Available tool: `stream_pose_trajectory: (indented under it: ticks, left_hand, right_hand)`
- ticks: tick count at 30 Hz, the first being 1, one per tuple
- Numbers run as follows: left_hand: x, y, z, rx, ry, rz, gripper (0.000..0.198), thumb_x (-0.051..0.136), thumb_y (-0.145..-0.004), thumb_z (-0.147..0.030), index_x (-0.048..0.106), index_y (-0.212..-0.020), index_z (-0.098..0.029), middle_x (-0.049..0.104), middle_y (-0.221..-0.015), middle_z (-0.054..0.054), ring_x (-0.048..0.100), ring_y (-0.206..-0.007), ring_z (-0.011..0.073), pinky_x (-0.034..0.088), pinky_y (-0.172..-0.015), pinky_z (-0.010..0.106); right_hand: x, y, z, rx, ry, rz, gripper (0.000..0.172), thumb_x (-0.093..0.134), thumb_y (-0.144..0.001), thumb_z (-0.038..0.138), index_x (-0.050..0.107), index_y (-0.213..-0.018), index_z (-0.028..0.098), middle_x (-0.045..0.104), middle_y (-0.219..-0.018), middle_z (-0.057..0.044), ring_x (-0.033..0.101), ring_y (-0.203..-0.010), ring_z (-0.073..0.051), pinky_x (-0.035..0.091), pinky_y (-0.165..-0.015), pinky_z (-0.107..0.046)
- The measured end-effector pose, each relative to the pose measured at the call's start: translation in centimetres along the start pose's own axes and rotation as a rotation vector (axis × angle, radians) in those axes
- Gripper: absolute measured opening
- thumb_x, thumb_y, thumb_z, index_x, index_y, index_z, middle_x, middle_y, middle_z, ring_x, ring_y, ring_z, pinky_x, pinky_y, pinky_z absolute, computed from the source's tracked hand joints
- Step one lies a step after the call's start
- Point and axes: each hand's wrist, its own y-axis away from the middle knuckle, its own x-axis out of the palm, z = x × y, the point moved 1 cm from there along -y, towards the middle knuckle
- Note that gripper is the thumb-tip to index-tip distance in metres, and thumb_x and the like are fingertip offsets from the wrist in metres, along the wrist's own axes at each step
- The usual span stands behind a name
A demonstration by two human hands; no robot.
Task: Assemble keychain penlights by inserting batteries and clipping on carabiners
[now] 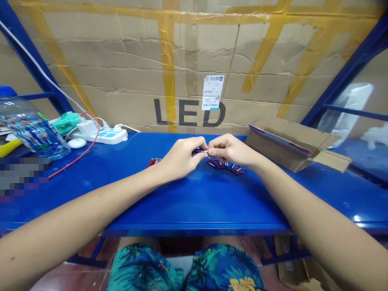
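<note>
Above the middle of the blue table, my left hand [182, 157] is closed around a small dark carabiner [198, 151], mostly hidden by the fingers. A silver part of it shows between the two hands. My right hand [226, 148] pinches its silver end with thumb and forefinger. Just below the right hand, several red and dark blue carabiners [239, 171] lie in a row on the table. Beside my left wrist is a group of red pieces with silver parts [153, 162], partly covered by the hand.
An open cardboard box [281, 145] stands at the right. To the left are a white power strip [112, 136] with plugs, a red cable [87, 151] and a large plastic bottle [30, 125]. A big taped carton [127, 72] marked LED forms the back of the blue table [194, 202].
</note>
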Motion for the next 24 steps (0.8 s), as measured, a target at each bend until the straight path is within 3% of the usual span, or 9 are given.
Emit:
stream_pose_trajectory:
  ticks: [5, 9, 12, 18, 24]
  left_hand:
    - [-0.4, -0.4, -0.5, -0.282, 0.111, 0.139, 0.021, 0.041, -0.098, -0.025, 0.06, -0.092, -0.018, 0.072, -0.088, 0.004, 0.065, -0.083, 0.0185, 0.045, -0.072, 0.031]
    - [-0.8, -0.9, -0.3, -0.371, 0.045, 0.311, 0.034, 0.039, -0.097, -0.026, 0.063, -0.075, -0.017, 0.071, -0.083, 0.005, 0.061, -0.075, 0.0182, 0.041, -0.069, 0.031]
    - [-1.0, -1.1, -0.2, -0.366, 0.036, 0.332, 0.034, 0.043, -0.096, -0.028, 0.061, -0.069, -0.017, 0.067, -0.072, 0.003, 0.056, -0.066, 0.0161, 0.037, -0.064, 0.029]
    - [-0.7, -0.8, -0.6, -0.255, -0.01, 0.224, 0.031, 0.046, -0.095, -0.021, 0.055, -0.066, -0.017, 0.063, -0.068, 0.001, 0.054, -0.066, 0.015, 0.035, -0.064, 0.028]
    - [0.0, -0.4, -0.6, -0.15, -0.069, 0.184, 0.026, 0.045, -0.096, -0.018, 0.061, -0.075, -0.017, 0.067, -0.078, 0.005, 0.055, -0.071, 0.0167, 0.037, -0.069, 0.03]
  right_hand:
    - [0.1, 0.0, 0.5, -0.14, 0.361, -0.069, 0.027, 0.057, -0.087, 0.028, 0.056, -0.063, 0.015, 0.047, -0.056, 0.003, 0.039, -0.056, -0.009, 0.03, -0.055, -0.024]
    - [0.6, 0.0, 0.8, -0.143, 0.505, -0.052, 0.028, 0.054, -0.087, 0.026, 0.058, -0.061, 0.015, 0.047, -0.054, 0.003, 0.037, -0.055, -0.01, 0.029, -0.056, -0.025]
    - [0.8, 0.0, 0.9, -0.133, 0.496, -0.05, 0.027, 0.053, -0.086, 0.027, 0.058, -0.062, 0.015, 0.046, -0.053, 0.003, 0.036, -0.054, -0.01, 0.029, -0.055, -0.026]
    - [0.8, -0.1, 0.9, -0.125, 0.439, -0.09, 0.028, 0.053, -0.084, 0.03, 0.05, -0.058, 0.017, 0.041, -0.053, 0.003, 0.036, -0.055, -0.01, 0.028, -0.055, -0.026]
    - [0.9, -0.1, 0.8, -0.084, 0.441, -0.078, 0.03, 0.053, -0.083, 0.029, 0.044, -0.057, 0.018, 0.039, -0.053, 0.004, 0.034, -0.054, -0.01, 0.025, -0.054, -0.026]
